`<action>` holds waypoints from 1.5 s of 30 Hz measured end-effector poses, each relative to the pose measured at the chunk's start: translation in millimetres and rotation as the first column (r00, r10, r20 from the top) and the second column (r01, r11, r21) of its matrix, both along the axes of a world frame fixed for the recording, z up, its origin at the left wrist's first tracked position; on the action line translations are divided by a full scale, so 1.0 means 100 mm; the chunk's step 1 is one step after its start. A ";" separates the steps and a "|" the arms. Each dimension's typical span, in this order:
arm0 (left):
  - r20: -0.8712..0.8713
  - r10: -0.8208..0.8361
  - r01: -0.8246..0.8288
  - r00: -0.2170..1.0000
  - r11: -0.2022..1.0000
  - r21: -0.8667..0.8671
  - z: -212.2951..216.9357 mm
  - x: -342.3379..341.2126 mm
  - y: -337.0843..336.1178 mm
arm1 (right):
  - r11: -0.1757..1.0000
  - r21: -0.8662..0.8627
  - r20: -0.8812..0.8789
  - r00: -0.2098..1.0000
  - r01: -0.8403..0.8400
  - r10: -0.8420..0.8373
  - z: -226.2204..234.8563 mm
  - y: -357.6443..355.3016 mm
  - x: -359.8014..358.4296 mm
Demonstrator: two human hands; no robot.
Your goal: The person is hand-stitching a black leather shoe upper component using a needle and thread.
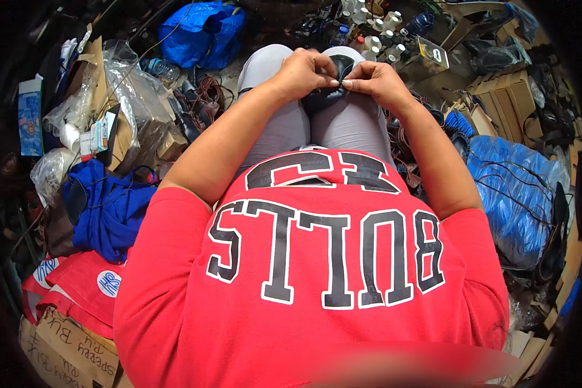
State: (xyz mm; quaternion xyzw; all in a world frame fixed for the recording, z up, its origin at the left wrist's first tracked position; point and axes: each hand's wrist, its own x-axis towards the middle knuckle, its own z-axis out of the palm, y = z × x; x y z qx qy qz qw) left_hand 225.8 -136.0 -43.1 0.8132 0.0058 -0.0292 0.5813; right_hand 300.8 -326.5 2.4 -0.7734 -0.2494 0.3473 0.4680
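A dark, glossy piece (325, 101), perhaps a shoe or its leather upper, rests between my knees on my light grey trousers (275, 129). My left hand (309, 71) holds its upper edge from the left, with thumb and fingertips pinched together. From the right, my right hand (376, 83) pinches the same edge, its thumb and forefinger close to the left thumb. The two hands almost meet above the piece. Whether a thread or needle is between the fingertips is too small to tell.
Several small bottles (389, 26) stand beyond my knees, near a blue plastic bag (202, 35). To the left lie clear plastic wrap (119, 71), blue cloth (103, 213) and a red bag (84, 284). A blue plastic-wrapped bundle (511, 194) and cardboard boxes (507, 107) sit right.
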 end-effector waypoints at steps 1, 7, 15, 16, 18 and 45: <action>0.143 0.002 -0.024 0.990 0.988 0.151 0.02 -0.02 0.04 | 0.999 0.022 0.025 0.999 -0.036 0.035 -0.02 -0.01 0.04; 0.190 -0.009 -0.070 0.982 0.913 0.402 0.22 -0.22 0.19 | 0.993 0.114 -0.091 0.995 -0.021 0.032 -0.13 -0.22 0.13; -0.039 -0.088 0.096 0.995 0.872 0.480 0.39 -0.16 0.02 | 0.993 -0.111 -0.020 0.999 -0.052 0.050 0.14 -0.49 -0.01; -0.036 -0.124 0.123 0.992 0.817 0.564 0.42 -0.15 0.01 | 0.999 -0.040 -0.028 0.999 -0.021 0.020 0.18 -0.56 -0.02; -0.040 -0.161 0.154 0.986 0.800 0.580 0.46 -0.13 0.03 | 0.999 0.041 0.003 1.000 -0.029 0.029 0.35 -0.56 0.07; 0.113 0.104 -0.141 0.988 0.903 0.406 0.63 -0.77 1.13 | 0.990 -0.116 0.338 0.941 0.075 -0.032 0.24 -0.91 0.65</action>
